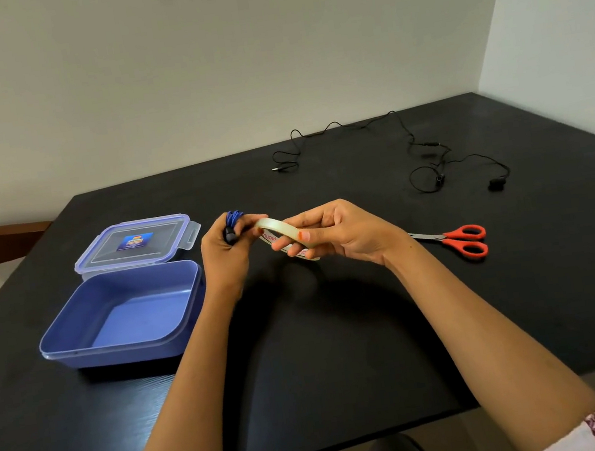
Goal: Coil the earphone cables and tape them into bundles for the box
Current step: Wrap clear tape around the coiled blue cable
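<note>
Fingers [246, 222] of left hand [222, 260] round blue coil [234, 218], right hand [335, 235] holding tape roll [276, 224]

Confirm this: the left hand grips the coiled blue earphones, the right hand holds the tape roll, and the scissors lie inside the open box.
Not quite: the head view shows the scissors on the table, right of the right hand, not in the box. The rest holds.

A coiled blue earphone cable [234, 222] is gripped in the left hand [225, 254] above the surface's middle, just beside a translucent tape roll [278, 227] held by the right hand [335, 235]. A loose black earphone cable [430, 145] sprawls near the far edge. An open blue plastic box [115, 354] sits by the left edge.
</note>
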